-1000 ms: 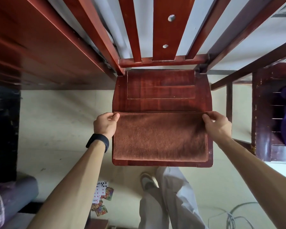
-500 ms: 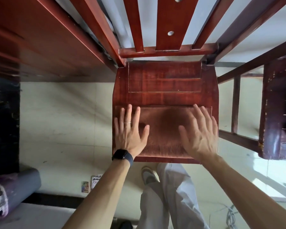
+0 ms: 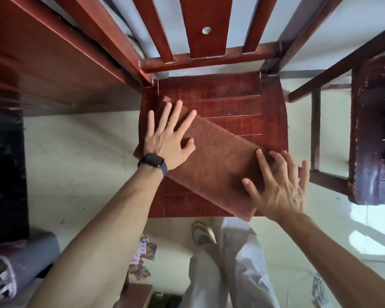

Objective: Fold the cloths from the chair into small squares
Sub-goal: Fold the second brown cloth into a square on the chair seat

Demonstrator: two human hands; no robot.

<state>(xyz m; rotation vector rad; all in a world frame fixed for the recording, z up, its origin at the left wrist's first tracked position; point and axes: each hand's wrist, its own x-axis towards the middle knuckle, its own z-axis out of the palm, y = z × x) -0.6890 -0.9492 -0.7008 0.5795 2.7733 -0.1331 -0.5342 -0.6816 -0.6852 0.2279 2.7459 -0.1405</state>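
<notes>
Folded strip swung askew under two flat hands

The rust-brown, napped cloth folded into a long strip lay square to the front edge of the red-brown wooden chair seat half a second ago. It now runs on a slant, from under the left hand at its far end to under the right hand at its near end. Both hands pinched the cloth's far corners a second ago; now they grip nothing. The left lies flat with its fingers spread wide, and the right is splayed with its fingertips on the nap. I judge the lengthwise fold is done and the strip is being turned for the cross fold that makes a square. No brand or writing is legible: the black wristwatch on the left wrist is dark, and the scattered playing cards on the floor below the left forearm show only pips.
</notes>
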